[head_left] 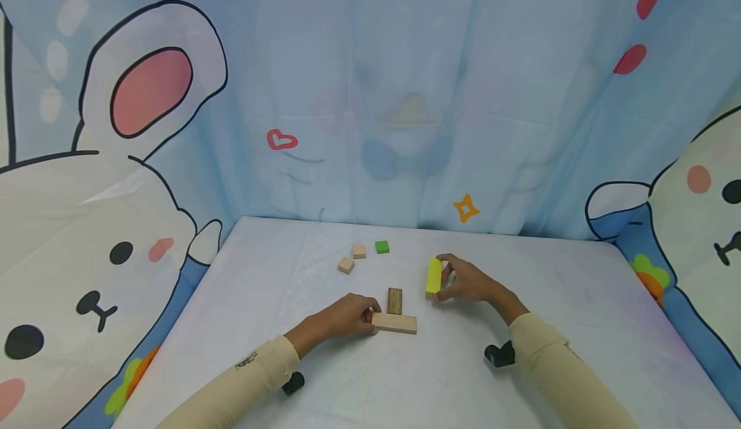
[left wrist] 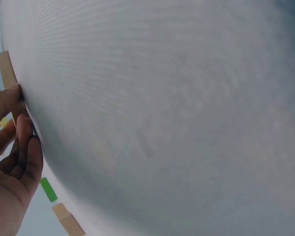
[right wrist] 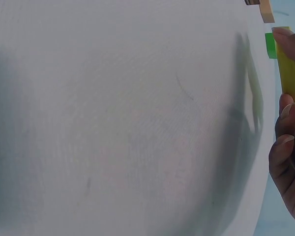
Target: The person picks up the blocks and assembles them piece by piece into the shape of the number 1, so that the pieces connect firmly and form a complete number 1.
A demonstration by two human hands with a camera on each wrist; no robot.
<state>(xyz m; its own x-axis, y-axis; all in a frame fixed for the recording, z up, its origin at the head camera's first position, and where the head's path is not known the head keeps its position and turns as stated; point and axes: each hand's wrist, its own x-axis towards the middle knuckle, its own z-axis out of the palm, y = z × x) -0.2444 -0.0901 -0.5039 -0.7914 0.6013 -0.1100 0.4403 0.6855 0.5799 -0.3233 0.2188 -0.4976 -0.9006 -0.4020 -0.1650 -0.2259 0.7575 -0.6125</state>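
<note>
"So, from your seat, what comes up nearest?"

"Cuffs first: a left sleeve [head_left: 243, 384] and a right sleeve [head_left: 561, 365], both lying out over the white table [head_left: 347, 390]. Past them, I see the left hand [head_left: 349, 315] pinching the left end of a pale plank [head_left: 395, 323], thumb at the near side, fingertips behind. That grip at one end probably keeps it from sliding while most of its length stays uncovered for me to see."

"And against the plank?"

"A brown block [head_left: 395, 301] runs away from its far edge, square to it, like the stem of a T. They look as if they meet, but I can't tell whether one overlaps the other."

"The other hand?"

"Farther out, the right hand [head_left: 469, 279] holds a yellow block [head_left: 433, 278] by its ends, thumb near, fingers far. I judge that hold leaves the long faces free and makes it easy to turn. Its shadow in the right wrist view hints that it's raised, though I can't be sure."

"Anything behind?"

"Two pale cubes [head_left: 345, 265] and a green block [head_left: 382, 247], well apart from both hands, perhaps set there to keep the middle uncluttered. Beyond them hangs my backdrop, a blue curtain [head_left: 405, 62]."
</note>
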